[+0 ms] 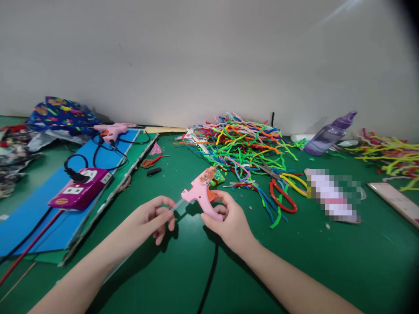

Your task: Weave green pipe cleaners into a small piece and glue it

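My right hand point(229, 220) grips the handle of a pink glue gun point(200, 192), whose nozzle points up and away to the right, toward a pile of colourful pipe cleaners point(242, 139). Behind the gun, my left hand point(159, 218) pinches a translucent glue stick point(177, 204) that runs into the gun's rear. The gun's tip looks crusted with brownish residue. A black cable point(209, 279) hangs below the handle.
Red-handled scissors point(283, 198), yellow-handled pliers or scissors point(296, 183), a purple bottle point(329, 135) and a phone point(394, 200) lie right. At left are a purple power strip point(81, 189), a blue board point(29, 226) and a second pink glue gun point(113, 131).
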A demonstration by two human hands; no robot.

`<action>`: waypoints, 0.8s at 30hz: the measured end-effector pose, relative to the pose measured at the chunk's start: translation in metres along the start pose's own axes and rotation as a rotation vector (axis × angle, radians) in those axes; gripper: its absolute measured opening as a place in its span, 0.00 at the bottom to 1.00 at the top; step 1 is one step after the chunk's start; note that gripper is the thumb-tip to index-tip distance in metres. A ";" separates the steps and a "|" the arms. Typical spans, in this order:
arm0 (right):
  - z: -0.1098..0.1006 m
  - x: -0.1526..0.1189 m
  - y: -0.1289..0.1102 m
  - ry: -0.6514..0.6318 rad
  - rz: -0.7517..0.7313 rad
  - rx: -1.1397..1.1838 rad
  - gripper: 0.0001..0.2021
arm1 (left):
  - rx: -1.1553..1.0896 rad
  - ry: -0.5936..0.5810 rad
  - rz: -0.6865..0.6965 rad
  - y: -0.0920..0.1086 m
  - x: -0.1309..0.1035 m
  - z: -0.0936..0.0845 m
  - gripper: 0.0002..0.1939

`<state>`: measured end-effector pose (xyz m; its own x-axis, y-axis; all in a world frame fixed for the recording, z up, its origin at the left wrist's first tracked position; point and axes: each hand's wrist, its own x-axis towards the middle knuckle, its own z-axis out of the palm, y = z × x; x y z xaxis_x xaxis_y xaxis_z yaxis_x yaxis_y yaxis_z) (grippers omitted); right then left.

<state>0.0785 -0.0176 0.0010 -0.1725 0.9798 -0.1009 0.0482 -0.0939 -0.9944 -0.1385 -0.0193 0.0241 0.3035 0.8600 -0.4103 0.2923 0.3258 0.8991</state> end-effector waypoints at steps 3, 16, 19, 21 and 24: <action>-0.002 0.004 0.004 0.016 -0.068 -0.021 0.33 | 0.087 0.013 0.015 -0.002 0.000 0.001 0.14; -0.010 0.005 -0.002 -0.028 -0.153 -0.490 0.18 | 0.839 0.223 0.109 -0.005 -0.006 0.004 0.14; -0.007 0.006 0.001 -0.034 -0.254 -0.659 0.12 | 0.882 0.224 0.086 -0.005 -0.006 0.005 0.14; -0.005 0.006 0.003 -0.032 -0.310 -0.741 0.09 | 0.903 0.232 0.074 -0.006 -0.006 0.005 0.15; -0.003 0.005 0.005 0.000 -0.352 -0.810 0.09 | 0.928 0.255 0.054 -0.007 -0.005 0.005 0.14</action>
<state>0.0811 -0.0125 -0.0042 -0.3088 0.9284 0.2066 0.6749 0.3670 -0.6402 -0.1372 -0.0276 0.0192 0.1635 0.9598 -0.2280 0.9179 -0.0633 0.3919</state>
